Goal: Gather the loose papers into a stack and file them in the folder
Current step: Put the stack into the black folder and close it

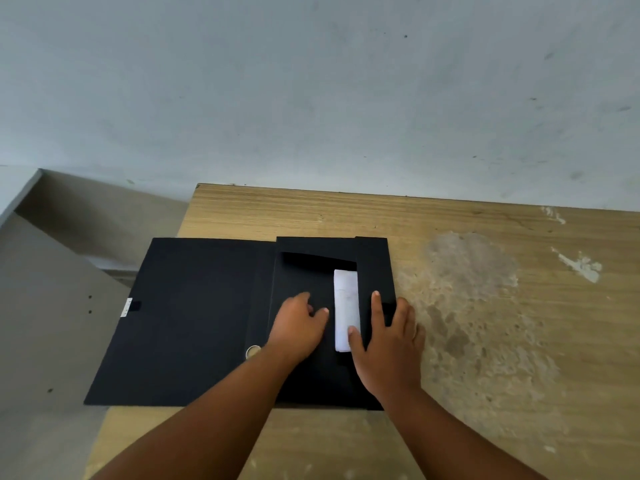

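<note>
A black folder (194, 317) lies open on the wooden table (485, 341), its cover hanging past the table's left edge. Inner flaps are folded over the white papers (344, 299), of which only a narrow strip shows between them. My left hand (298, 327) presses flat on the left inner flap, fingers loosely curled. My right hand (388, 344) rests on the right flap with fingers spread, the thumb touching the lower end of the paper strip. Neither hand grips anything.
The tabletop to the right is worn, with pale patches and chipped spots. A grey wall rises behind the table's far edge. Left of the table is grey floor. A small label and tab (130, 306) sit on the cover's left edge.
</note>
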Motion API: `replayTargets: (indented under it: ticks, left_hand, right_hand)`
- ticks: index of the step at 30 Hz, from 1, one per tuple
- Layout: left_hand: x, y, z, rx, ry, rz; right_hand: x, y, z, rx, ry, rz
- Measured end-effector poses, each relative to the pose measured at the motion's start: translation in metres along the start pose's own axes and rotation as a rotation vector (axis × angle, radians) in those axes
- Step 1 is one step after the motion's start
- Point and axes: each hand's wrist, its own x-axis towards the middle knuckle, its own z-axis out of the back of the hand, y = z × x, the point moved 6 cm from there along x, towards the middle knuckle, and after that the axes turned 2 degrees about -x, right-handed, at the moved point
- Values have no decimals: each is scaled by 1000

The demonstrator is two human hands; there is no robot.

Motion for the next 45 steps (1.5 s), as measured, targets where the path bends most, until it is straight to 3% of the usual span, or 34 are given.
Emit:
replayTargets:
  ticks: [5, 8, 11, 16, 21, 23, 26, 30, 33, 35, 41, 45]
  left_hand:
    - [-11, 72, 110, -80, -324, 141]
    - [-27, 135, 168, 36, -489, 376]
    - [-40, 183, 199, 7, -460, 503]
    - [-49, 196, 230, -161, -471, 383]
    - [-63, 142, 265, -169, -296, 192]
    - [-73, 109, 271, -283, -194, 109]
    - [-90, 55, 251, -607, 69, 23]
    - [-90, 7, 194, -684, 247, -198]
    - [-88, -13, 138, -550, 328, -315]
    - [-86, -22, 106, -439, 298, -336]
    - [-72, -3, 21, 91, 198, -417]
    - [-65, 25, -8, 486, 124, -389]
  right_hand:
    - [-13, 79, 0, -23, -8, 224]
    - [-29, 143, -19, 67, 183, 444]
    - [-49, 194, -33, 146, 373, 555]
    - [-60, 223, -49, 161, 513, 501]
    - [-55, 229, -30, 462, 568, 320]
    - [-51, 230, -11, 606, 566, 264]
    - [-48, 222, 29, 874, 538, 203]
    - [-43, 187, 74, 1280, 456, 14]
    - [-36, 144, 97, 1473, 454, -67]
    - [-31, 112, 112, 1468, 455, -50]
    - [-4, -6, 110, 1108, 162, -234]
    - [4, -49, 77, 807, 118, -233]
